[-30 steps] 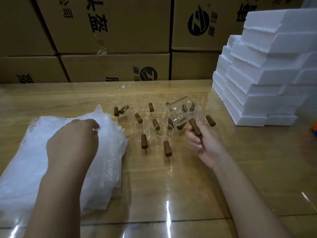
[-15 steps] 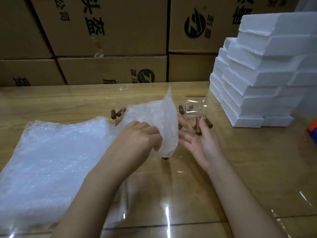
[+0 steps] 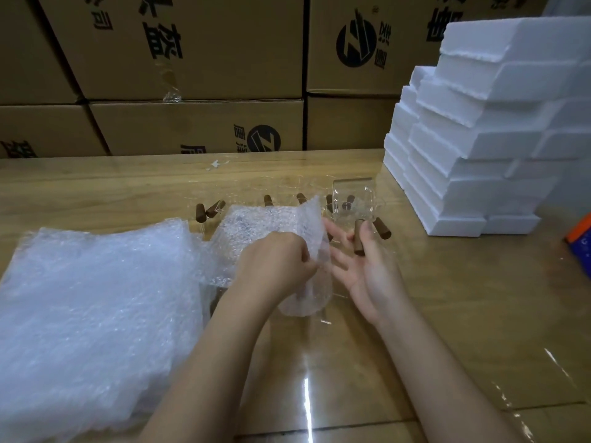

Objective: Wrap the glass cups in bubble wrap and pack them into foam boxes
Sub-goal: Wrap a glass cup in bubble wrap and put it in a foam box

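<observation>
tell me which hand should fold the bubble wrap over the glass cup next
Left, probably. The left hand pinches the translucent bubble wrap sheet, raised right beside the clear glass cup with a brown wooden handle. The right hand is busy holding that cup by its handle.

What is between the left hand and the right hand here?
The head view shows a sheet of bubble wrap, pinched by the left hand, hanging between it and the right hand, which holds a glass cup.
</observation>
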Motion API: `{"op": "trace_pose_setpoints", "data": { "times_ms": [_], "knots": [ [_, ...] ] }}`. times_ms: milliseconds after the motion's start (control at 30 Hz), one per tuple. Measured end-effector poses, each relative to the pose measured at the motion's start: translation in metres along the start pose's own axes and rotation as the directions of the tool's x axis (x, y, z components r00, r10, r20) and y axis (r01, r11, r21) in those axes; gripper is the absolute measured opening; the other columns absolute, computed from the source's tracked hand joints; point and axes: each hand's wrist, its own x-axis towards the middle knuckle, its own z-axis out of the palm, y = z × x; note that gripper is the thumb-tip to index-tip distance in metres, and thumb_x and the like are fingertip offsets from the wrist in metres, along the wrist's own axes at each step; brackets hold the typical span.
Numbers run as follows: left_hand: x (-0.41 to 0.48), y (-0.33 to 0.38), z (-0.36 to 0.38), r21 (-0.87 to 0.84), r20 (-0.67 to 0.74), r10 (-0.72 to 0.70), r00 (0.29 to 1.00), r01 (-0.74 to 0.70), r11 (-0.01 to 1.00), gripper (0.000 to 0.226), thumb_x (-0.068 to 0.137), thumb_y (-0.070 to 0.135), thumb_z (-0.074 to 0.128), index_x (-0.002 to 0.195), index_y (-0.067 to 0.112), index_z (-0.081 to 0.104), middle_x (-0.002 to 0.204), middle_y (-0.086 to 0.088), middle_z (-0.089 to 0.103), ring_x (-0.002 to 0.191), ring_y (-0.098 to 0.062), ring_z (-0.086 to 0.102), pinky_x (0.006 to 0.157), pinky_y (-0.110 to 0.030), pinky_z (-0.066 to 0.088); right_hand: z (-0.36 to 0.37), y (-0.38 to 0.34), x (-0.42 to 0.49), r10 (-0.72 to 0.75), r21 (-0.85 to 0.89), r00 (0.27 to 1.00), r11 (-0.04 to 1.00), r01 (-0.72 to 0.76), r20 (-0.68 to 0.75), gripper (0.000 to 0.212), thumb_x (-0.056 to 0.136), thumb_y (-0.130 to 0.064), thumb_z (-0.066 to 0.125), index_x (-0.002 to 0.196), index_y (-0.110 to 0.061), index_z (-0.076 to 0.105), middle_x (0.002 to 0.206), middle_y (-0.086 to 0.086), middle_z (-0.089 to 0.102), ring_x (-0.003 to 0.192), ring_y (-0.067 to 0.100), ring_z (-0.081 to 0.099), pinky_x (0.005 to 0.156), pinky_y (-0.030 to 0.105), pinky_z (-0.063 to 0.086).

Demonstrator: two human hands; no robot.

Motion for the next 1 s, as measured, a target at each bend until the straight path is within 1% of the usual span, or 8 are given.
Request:
{"op": "trace_pose_setpoints", "data": {
  "times_ms": [67, 167, 300, 533, 633, 733, 900, 1000],
  "knots": [
    [0.007, -0.003, -0.004, -0.093, 0.025, -0.038, 0.999, 0.040, 0.995, 0.021, 0.089, 0.025, 0.055, 0.078, 0.014, 0.070, 0.068, 0.000, 0.070, 0.068, -0.015, 0.068, 0.060, -0.028, 0.053, 0.000, -0.001, 0.001, -0.108, -0.094, 0.993, 0.990, 0.103, -0.045, 0.035, 0.096, -0.048, 0.037, 0.089, -0.018, 0.055, 0.122, 0.003, 0.066, 0.112, 0.019, 0.063, 0.088, 0.039, 0.052],
    [0.014, -0.005, -0.011, -0.165, 0.015, -0.064, 0.998, 0.065, 0.984, 0.017, 0.089, 0.027, 0.060, 0.077, 0.019, 0.067, 0.065, 0.004, 0.069, 0.066, -0.010, 0.067, 0.060, -0.026, 0.052, 0.000, -0.004, 0.000, -0.305, -0.292, 0.948, 0.918, 0.268, -0.090, 0.034, 0.096, -0.049, 0.037, 0.083, -0.029, 0.062, 0.090, -0.003, 0.071, 0.075, 0.009, 0.060, 0.067, 0.020, 0.046],
    [0.017, -0.002, -0.016, -0.191, -0.084, -0.074, 0.994, 0.057, 0.980, 0.013, 0.088, 0.025, 0.059, 0.075, 0.021, 0.063, 0.071, 0.007, 0.067, 0.068, -0.012, 0.066, 0.060, -0.027, 0.052, -0.002, -0.011, -0.002, -0.304, -0.426, 0.953, 0.862, 0.275, -0.001, 0.033, 0.094, -0.046, 0.040, 0.077, -0.027, 0.062, 0.051, -0.008, 0.038, 0.049, 0.008, 0.033, 0.051, 0.015, 0.032],
    [0.014, 0.001, -0.022, -0.196, -0.315, -0.126, 0.941, 0.065, 0.978, 0.007, 0.088, 0.025, 0.055, 0.089, 0.024, 0.061, 0.082, 0.007, 0.064, 0.073, -0.015, 0.059, 0.048, -0.023, 0.034, -0.006, -0.013, -0.003, -0.251, -0.688, 0.967, 0.708, 0.159, -0.035, 0.030, 0.089, -0.043, 0.047, 0.067, -0.028, 0.062, 0.048, -0.013, 0.033, 0.048, 0.005, 0.030, 0.048, 0.015, 0.029],
    [0.010, 0.003, -0.021, -0.176, -0.440, -0.134, 0.888, 0.061, 0.983, 0.013, 0.092, 0.025, 0.051, 0.098, 0.021, 0.061, 0.080, 0.006, 0.065, 0.068, -0.016, 0.058, 0.048, -0.023, 0.038, -0.010, -0.015, -0.003, -0.277, -0.773, 0.960, 0.617, 0.148, -0.038, 0.032, 0.096, -0.030, 0.052, 0.067, -0.022, 0.061, 0.048, -0.015, 0.041, 0.048, 0.000, 0.037, 0.049, 0.011, 0.032],
    [0.007, 0.012, -0.017, -0.153, -0.505, -0.006, 0.863, -0.082, 0.985, 0.015, 0.094, 0.025, 0.050, 0.101, 0.020, 0.061, 0.080, 0.004, 0.066, 0.067, -0.018, 0.059, 0.053, -0.031, 0.047, -0.010, -0.016, -0.003, -0.243, -0.830, 0.970, 0.544, 0.123, -0.015, 0.032, 0.095, -0.029, 0.051, 0.069, -0.014, 0.060, 0.052, -0.012, 0.037, 0.049, 0.002, 0.034, 0.050, 0.020, 0.028],
    [0.000, 0.028, -0.007, 0.010, -0.523, 0.239, 0.818, -0.275, 0.961, 0.009, 0.091, 0.018, 0.054, 0.091, 0.015, 0.063, 0.072, 0.001, 0.060, 0.062, -0.021, 0.057, 0.048, -0.038, 0.046, -0.005, -0.020, -0.003, -0.037, -0.736, 0.999, 0.677, -0.005, -0.040, 0.050, 0.098, -0.028, 0.039, 0.050, -0.031, 0.052, 0.047, -0.013, 0.029, 0.044, 0.005, 0.026, 0.043, 0.016, 0.025],
    [-0.010, 0.034, -0.006, 0.148, -0.518, 0.369, 0.772, -0.344, 0.927, 0.011, 0.073, 0.006, 0.067, 0.071, 0.014, 0.060, 0.059, 0.003, 0.046, 0.050, -0.017, 0.043, 0.034, -0.028, 0.029, -0.007, -0.028, -0.005, 0.129, -0.587, 0.992, 0.802, -0.111, -0.012, 0.055, 0.097, -0.025, 0.036, 0.043, -0.028, 0.045, 0.046, -0.011, 0.024, 0.042, 0.006, 0.018, 0.038, 0.017, 0.019]
  ]
}}
